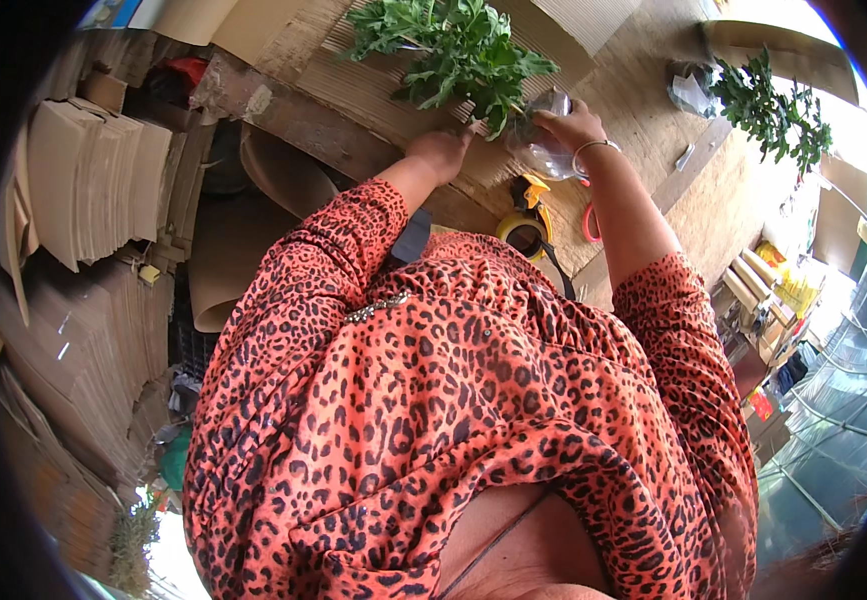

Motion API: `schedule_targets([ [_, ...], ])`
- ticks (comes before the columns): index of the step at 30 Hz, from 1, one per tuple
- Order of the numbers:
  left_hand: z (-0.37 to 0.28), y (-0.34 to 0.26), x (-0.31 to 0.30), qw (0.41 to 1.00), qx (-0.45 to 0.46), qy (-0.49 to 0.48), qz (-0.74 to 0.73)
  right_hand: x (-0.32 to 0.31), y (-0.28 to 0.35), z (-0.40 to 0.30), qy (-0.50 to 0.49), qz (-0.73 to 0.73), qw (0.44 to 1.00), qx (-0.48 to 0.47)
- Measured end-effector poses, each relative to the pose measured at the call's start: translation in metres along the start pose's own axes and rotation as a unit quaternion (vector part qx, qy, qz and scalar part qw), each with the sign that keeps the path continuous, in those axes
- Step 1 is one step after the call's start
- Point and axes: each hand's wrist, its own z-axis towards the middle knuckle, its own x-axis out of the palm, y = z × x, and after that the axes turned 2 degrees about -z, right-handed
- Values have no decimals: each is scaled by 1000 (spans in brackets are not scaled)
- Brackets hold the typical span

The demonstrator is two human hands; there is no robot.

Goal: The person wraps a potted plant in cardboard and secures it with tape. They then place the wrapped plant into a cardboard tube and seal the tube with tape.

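Observation:
A leafy green plant [456, 60] lies over corrugated cardboard [366, 82] on a wooden table, its lower end towards me. Clear plastic wrap [546, 154] surrounds what seems to be the plant's base. My right hand [572, 124] grips this plastic from the right, with a bracelet on the wrist. My left hand [444, 150] is at the near edge of the cardboard, just below the leaves; its fingers are partly hidden, and whether they hold anything cannot be told.
A yellow tape dispenser [527, 229] and red-handled scissors, partly hidden, with one red loop [591, 223], lie near my body. Another plant [771, 112] with a plastic-wrapped base [692, 90] lies at the right. Stacked flattened cardboard boxes [95, 180] stand at the left.

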Motion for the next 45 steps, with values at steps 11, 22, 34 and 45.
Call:
schedule_targets([
  [11, -31, 6, 8, 1000, 17, 10, -3, 4, 10, -35, -12, -30, 999, -15],
  [22, -40, 0, 6, 999, 1, 24, -47, 4, 6, -41, -13, -26, 999, -23],
  [34, 2, 5, 22, 1000, -1, -10, -7, -3, -2, -6, 2, -39, 998, -42],
  [45, -7, 4, 11, 998, -8, -39, -56, 2, -6, -6, 6, -53, 999, -11],
])
